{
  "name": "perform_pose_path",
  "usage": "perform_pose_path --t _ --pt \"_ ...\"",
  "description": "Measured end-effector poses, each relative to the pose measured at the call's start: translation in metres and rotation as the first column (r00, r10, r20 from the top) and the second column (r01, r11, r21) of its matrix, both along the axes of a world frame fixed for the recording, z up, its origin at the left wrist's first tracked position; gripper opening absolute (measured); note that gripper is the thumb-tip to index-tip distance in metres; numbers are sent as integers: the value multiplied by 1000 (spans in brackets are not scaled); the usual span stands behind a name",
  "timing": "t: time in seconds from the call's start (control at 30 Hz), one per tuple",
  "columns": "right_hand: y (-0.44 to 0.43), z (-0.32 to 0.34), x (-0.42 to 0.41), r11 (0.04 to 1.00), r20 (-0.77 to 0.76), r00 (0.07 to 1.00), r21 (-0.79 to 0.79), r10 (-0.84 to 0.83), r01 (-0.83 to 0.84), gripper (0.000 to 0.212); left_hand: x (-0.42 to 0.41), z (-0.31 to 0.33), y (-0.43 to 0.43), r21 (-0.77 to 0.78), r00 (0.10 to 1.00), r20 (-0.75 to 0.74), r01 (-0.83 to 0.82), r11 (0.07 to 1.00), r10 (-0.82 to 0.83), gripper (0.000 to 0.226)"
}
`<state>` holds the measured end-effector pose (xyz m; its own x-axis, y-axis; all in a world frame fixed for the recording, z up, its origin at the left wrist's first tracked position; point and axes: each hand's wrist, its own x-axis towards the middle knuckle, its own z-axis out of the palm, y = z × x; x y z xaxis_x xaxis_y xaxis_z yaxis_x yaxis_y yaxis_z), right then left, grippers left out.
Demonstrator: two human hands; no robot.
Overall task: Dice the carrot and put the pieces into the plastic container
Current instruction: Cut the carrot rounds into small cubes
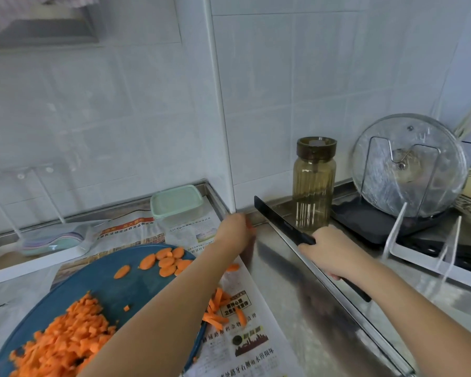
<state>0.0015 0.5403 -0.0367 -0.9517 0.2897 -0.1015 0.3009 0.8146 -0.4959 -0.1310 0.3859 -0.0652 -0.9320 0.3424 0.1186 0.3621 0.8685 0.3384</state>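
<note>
On the round blue cutting board (136, 284) in front of you, the job looks well past halfway: a large heap of diced carrot (71, 333) fills the near side. A cluster of round carrot slices (165, 258) at the far edge is not yet cut down, and some carrot strips (218, 308) lie at the board's right edge, spilling onto the newspaper (245, 349). None of it has been transferred, as far as you can see. The clear plastic container with the pale green lid (176, 206) sits closed near the wall corner, well apart from the heap.

Your left hand (235, 232) reaches past the board toward the steel counter edge, fingers bunched together and turned away from the camera. A small orange carrot scrap (250, 227) shows at their tips, so they appear to pinch it, though the grip itself is hidden. Your right hand (329, 253) is wrapped firmly round the handle of the black-bladed knife (280, 220), blade pointing up and away over the counter, touching no carrot.
</note>
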Motion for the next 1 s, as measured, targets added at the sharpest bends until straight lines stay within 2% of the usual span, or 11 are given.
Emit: perform_pose_path --t 0.17,0.27,0.37,0.5,0.7,0.87,1.0 --pt "-3 -1 0 997 13 1000 82 11 -12 26 -11 -4 1 -142 997 25 79 987 -76 19" --pt "-5 -2 2 996 17 1000 90 24 -26 23 -8 3 -3 -192 992 42 127 973 -122 4" --pt "-7 -2 5 997 14 999 60 40 -41 29 1 12 -23 -121 979 64 200 972 -194 8" --pt "-11 -2 9 998 14 998 26 54 -54 31 16 17 -62 -125 933 238 305 944 -270 16" --pt "-25 2 15 998 9 998 -25 61 -61 21 28 19 -80 41 907 341 250 967 -249 29" --pt "-33 5 20 996 15 996 18 84 -84 19 34 19 -89 37 918 297 262 964 -261 28" --pt "-40 5 24 995 17 995 -24 101 -101 22 56 18 -104 76 949 82 298 952 -303 29"
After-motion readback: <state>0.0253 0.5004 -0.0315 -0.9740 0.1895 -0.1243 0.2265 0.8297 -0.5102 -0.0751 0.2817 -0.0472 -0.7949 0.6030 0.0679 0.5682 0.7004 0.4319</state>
